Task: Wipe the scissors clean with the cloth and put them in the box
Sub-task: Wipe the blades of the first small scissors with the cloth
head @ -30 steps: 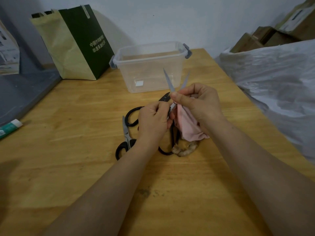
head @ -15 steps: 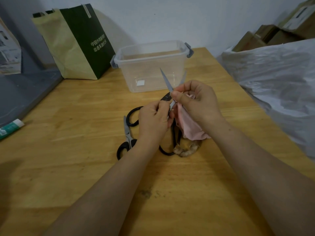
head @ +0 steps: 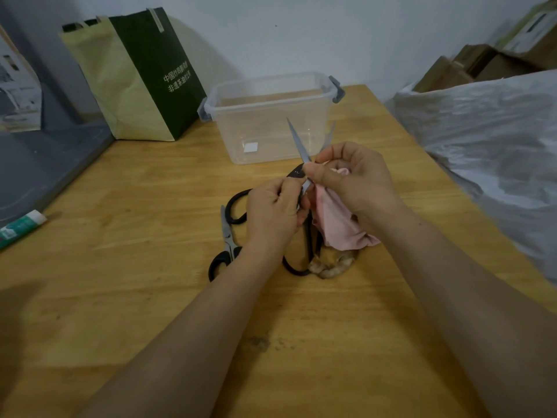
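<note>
The bench [head: 120, 267] is smooth, varnished wood with visible grain. The scissors [head: 297, 140] have dull grey metal blades, the cloth [head: 337, 224] is soft matt pink fabric, the box [head: 271, 116] clear glossy plastic, the bag [head: 135, 76] matt paper.

My left hand [head: 272, 218] grips the black-handled scissors [head: 297, 143] I hold above the bench [head: 150, 297], blades spread open and pointing up toward the clear plastic box [head: 271, 116]. My right hand [head: 352, 179] pinches the pink cloth [head: 337, 224] against the right blade. A second pair of scissors [head: 227, 236] lies flat on the bench just left of my left hand.
</note>
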Tool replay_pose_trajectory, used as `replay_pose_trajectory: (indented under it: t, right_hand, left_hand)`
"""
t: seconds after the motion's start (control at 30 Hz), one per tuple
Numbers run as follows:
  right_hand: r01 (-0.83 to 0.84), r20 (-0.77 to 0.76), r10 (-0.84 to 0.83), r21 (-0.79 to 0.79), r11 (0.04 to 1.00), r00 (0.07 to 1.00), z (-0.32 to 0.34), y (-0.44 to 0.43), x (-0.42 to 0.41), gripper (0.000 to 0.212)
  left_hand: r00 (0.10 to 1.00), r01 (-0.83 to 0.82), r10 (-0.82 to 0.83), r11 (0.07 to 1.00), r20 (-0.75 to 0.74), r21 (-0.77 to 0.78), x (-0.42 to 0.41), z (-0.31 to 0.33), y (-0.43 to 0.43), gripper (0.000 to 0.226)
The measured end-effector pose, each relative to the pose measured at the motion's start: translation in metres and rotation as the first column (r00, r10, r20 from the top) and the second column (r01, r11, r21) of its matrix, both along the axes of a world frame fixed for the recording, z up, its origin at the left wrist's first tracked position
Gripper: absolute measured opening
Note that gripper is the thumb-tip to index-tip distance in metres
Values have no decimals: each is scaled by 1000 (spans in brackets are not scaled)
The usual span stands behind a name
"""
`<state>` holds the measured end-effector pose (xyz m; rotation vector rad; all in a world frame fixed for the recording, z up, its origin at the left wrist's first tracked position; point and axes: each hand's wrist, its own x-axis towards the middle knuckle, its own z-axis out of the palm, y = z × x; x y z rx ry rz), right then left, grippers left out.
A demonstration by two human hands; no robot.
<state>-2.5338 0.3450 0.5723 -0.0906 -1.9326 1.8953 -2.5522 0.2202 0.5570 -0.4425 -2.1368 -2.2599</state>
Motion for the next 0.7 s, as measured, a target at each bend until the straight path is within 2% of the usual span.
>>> replay_pose_trajectory:
  t: [0.07,0.13,0.3,0.37,0.43,0.5,0.57,0.7]
  right_hand:
    - [-118,-2,118,-35,992,993,2,4,3,20]
    - [-155,8,156,-51,987,988,3,6,6,23]
    - [31,15,-30,-82,996,999,2,-1,4,34]
    - [82,32,-80,-72,994,996,3,-2,1,35]
    - [39,46,-35,-85,996,998,4,0,1,33]
    - [-79,38,87,-168,983,995,5,3,3,30]
    - [-152,41,165,-216,965,985,7,6,6,29]
    - [-41,74,52,-142,989,996,7,4,8,33]
  left_hand:
    - [999,-19,16,997,33,74,-2,2,-2,31]
    - [999,-26,24,995,22,92,-3,2,-2,30]
    - [994,-20,12,997,-112,-70,-1,-2,0,39]
    - [994,-25,16,996,-110,-86,1,-2,1,39]
    - [999,-17,17,1000,-40,-1,1,-1,2,33]
    - [999,-28,26,997,24,78,-2,1,0,29]
    - [999,-38,35,995,35,95,-3,1,-3,29]
    - [999,0,0,1000,-39,-4,2,-1,-1,36]
